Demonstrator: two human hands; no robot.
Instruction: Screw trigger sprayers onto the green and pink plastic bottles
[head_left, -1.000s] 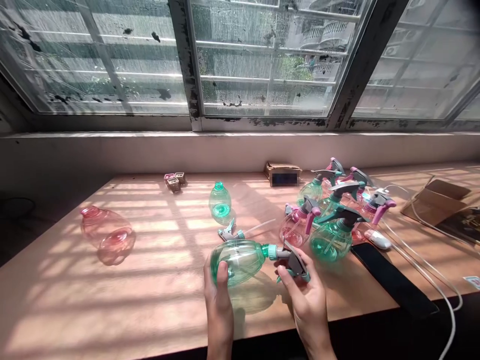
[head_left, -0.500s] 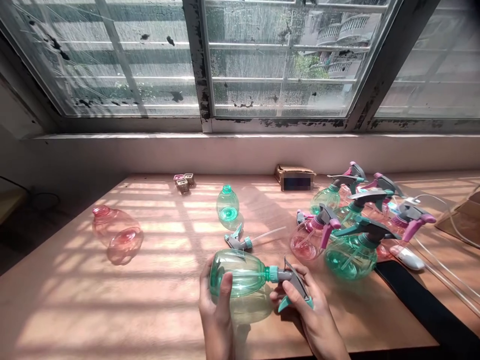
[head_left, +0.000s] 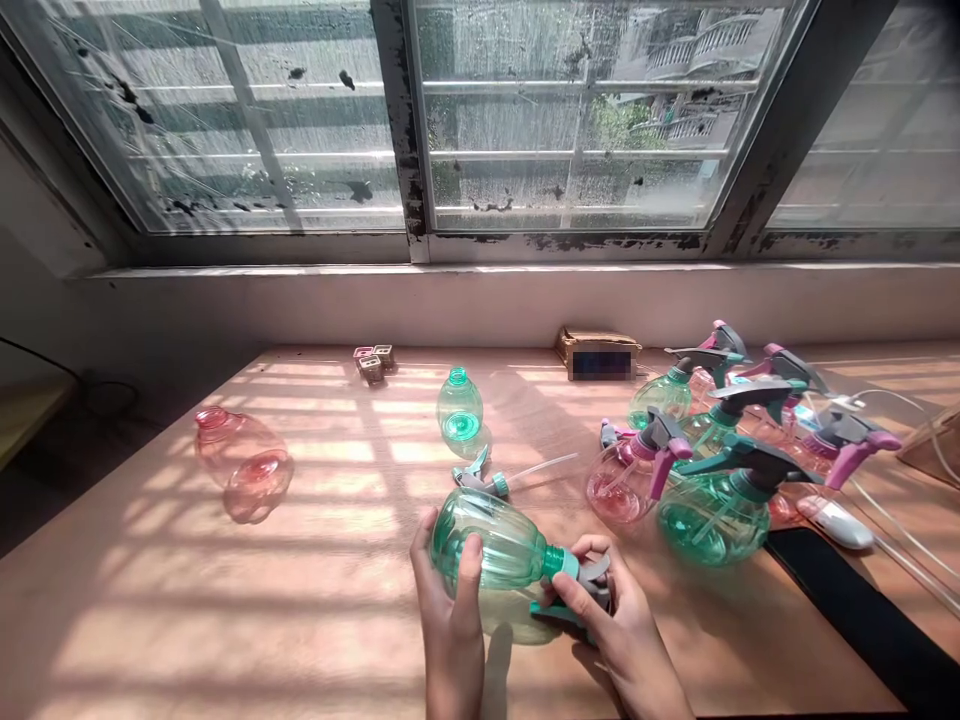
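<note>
A clear green spray bottle (head_left: 491,540) lies sideways between my hands, just above the table, its neck pointing right and slightly down. My left hand (head_left: 454,610) is wrapped round its base, thumb across the near side. At the neck, my right hand (head_left: 607,610) grips the grey and teal spray head (head_left: 592,590), fingers around its collar; the head sits against the bottle's neck. Behind the bottle lies a loose spray head (head_left: 480,480) with its thin tube pointing right. Further back stands an open green bottle (head_left: 460,408) without a head.
To the left is an open pink bottle (head_left: 244,460). Several pink and green spray bottles (head_left: 712,520) with heads crowd the right, beside a white computer mouse (head_left: 836,522), cables and a long black object (head_left: 847,610). Small blocks (head_left: 371,365) and a cardboard box (head_left: 600,355) stand near the wall.
The spray head has turned at the bottle's neck, and my right fingers have shifted onto its collar. The bottle now tilts more, neck lower. The view has shifted slightly.
</note>
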